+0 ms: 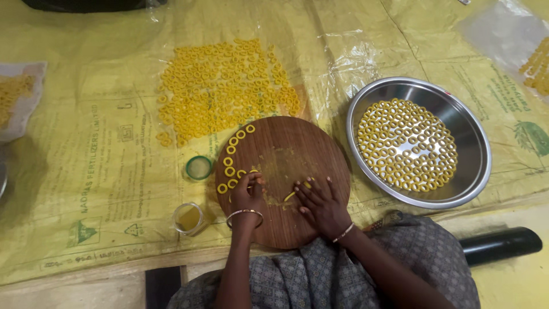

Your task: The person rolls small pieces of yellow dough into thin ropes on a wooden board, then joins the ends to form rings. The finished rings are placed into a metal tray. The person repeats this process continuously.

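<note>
- Dough strip [290,196]: short yellow roll lying on the round wooden board [297,154], under the fingertips of the right hand. Its long axis runs on a diagonal, lower left to upper right.
- Left hand [247,194]: fingers curled inward at the board's left edge, pinched together on a small yellow dough piece [252,184]; a bangle sits at the wrist.
- Right hand [320,203]: fingers spread flat and pressed on the board, covering the strip's upper end; nothing is gripped. A bangle sits at the wrist.
- Formed rings on board [231,157]: a single curved file of yellow dough rings following the board's left rim.
- Surface: yellow printed plastic sheeting [86,171] spread over the floor, with clear film over part of it; the person sits at its near edge, grey patterned cloth over the lap.
- Far left: a pale sheet [23,97] carrying more yellow pieces, partly out of view.
- Small green-rimmed lid [199,167]: lies flat, just left of the board.
- Small clear cup [188,218]: stands near the left wrist, holding a yellowish liquid.
- Loose ring pile [223,88]: a wide layer of yellow rings on the sheeting beyond the board.
- Steel basin [457,109]: round, to the right of the board, its bottom covered by one layer of yellow rings [406,143].
- Dark cylinder [500,245]: lies at lower right, long axis nearly horizontal.
</note>
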